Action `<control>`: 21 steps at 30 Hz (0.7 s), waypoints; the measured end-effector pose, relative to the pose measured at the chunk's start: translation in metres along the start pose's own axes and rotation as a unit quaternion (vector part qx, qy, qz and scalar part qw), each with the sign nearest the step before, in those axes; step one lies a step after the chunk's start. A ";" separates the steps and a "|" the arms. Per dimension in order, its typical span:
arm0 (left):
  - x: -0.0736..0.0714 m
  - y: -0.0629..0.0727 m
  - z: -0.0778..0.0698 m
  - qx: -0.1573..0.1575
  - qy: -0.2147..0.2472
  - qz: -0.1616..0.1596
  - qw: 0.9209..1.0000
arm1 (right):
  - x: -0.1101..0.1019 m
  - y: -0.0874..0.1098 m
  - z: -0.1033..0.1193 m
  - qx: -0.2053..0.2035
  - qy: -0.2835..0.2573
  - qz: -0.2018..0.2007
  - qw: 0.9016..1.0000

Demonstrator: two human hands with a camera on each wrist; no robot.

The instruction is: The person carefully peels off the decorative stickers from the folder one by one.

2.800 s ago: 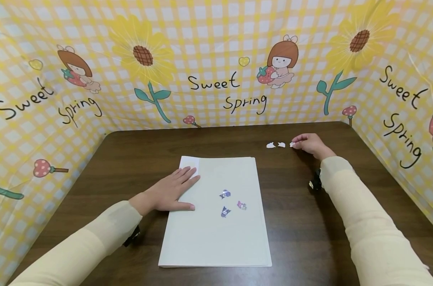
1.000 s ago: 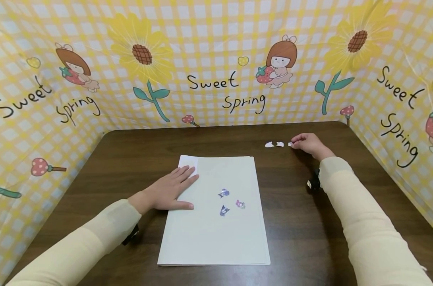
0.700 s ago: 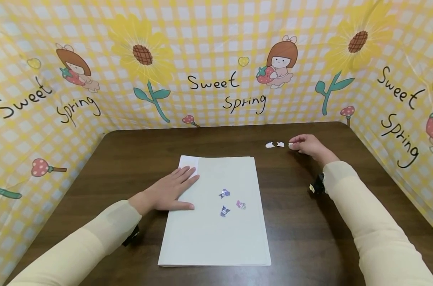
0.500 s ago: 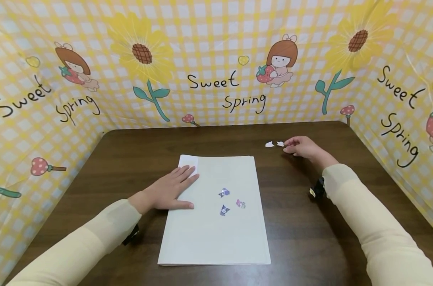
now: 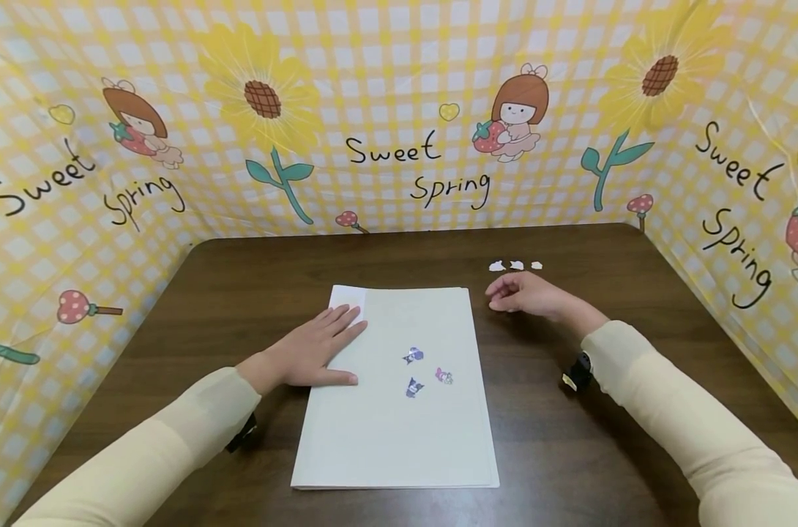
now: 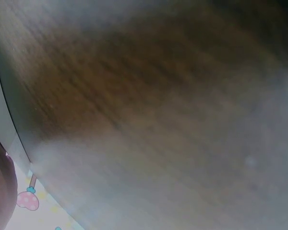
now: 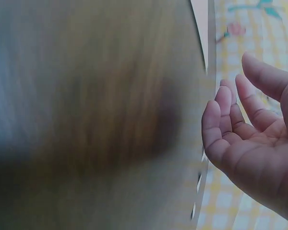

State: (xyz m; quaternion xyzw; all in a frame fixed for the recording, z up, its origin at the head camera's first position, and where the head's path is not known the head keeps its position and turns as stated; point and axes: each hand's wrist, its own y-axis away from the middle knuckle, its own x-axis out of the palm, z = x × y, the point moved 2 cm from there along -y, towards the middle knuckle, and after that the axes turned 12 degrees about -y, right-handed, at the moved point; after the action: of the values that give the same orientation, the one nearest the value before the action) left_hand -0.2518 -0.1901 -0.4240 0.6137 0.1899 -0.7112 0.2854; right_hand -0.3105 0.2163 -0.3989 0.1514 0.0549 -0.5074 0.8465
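My left hand (image 5: 310,350) lies flat with spread fingers on the left side of a white sheet or thin booklet (image 5: 399,446). Its fingertips rest by a brighter white strip (image 5: 348,296) at the top left corner. Three small cartoon stickers sit on the page: two purple, one (image 5: 413,356) above the other (image 5: 414,388), and a pink one (image 5: 444,376) to their right. Just right of the page hovers my right hand (image 5: 531,296), fingers loosely bent. In the right wrist view that hand (image 7: 259,139) holds nothing visible. Behind it, three white paper scraps (image 5: 516,265) lie in a row.
The dark wooden table (image 5: 241,285) is enclosed at the back and sides by a yellow checked cloth (image 5: 386,88) with printed flowers and figures. A black wrist camera (image 5: 577,372) sits under the right sleeve. Mostly blurred tabletop fills the left wrist view.
My right hand has left the rightmost white scrap, moving left and nearer to me, toward the page. That scrap now lies uncovered in the row. My left hand has stayed put.
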 end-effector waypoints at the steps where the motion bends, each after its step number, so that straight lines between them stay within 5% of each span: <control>1: 0.000 0.000 0.000 0.002 0.000 -0.004 1.000 | 0.005 0.000 0.001 -0.003 0.000 0.005 1.000; 21: 0.002 0.000 0.002 -0.003 -0.002 0.006 1.000 | 0.085 0.017 0.013 -0.025 -0.016 0.091 0.995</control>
State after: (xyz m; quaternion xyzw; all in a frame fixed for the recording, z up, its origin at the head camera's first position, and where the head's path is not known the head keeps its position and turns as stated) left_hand -0.2532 -0.1918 -0.4252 0.6128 0.1878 -0.7100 0.2917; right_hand -0.2561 0.1482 -0.4041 0.1264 0.0402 -0.4286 0.8937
